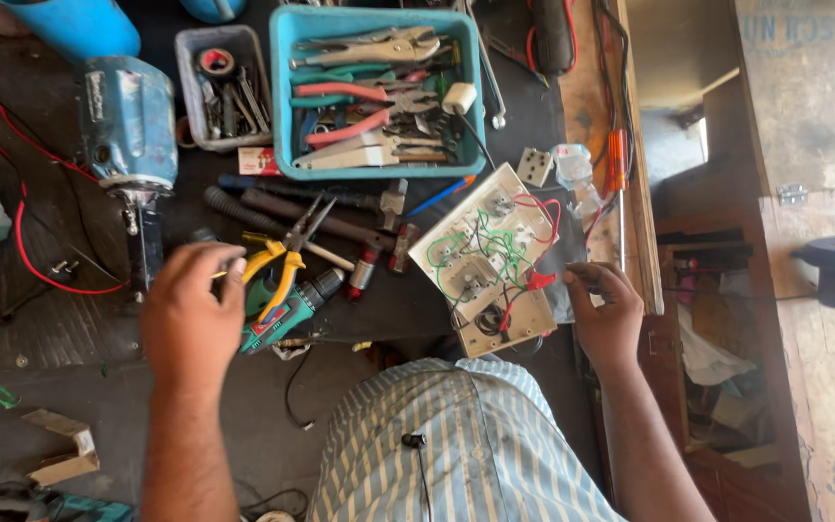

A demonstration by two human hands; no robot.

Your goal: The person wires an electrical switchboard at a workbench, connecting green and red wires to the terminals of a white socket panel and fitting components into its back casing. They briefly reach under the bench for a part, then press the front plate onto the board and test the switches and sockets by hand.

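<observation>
My left hand (188,311) reaches over the dark workbench and closes around the yellow handles of a pair of pliers (282,261), whose jaws point up and to the right. Just below the pliers lies a green cordless drill (294,307). My right hand (606,311) hovers at the right edge of a cream switchboard (524,319) lying face down, with green, red and black wires (490,246) exposed on its back. Its fingers are curled by a red wire end, and whether they pinch anything I cannot tell.
A teal tray (282,106) full of pliers and cutters sits at the back, beside a small grey tray (186,92) of bits. A blue power tool (128,121), a hammer (340,198) and red cables (26,242) lie on the bench. The bench's wooden edge (635,193) runs on the right.
</observation>
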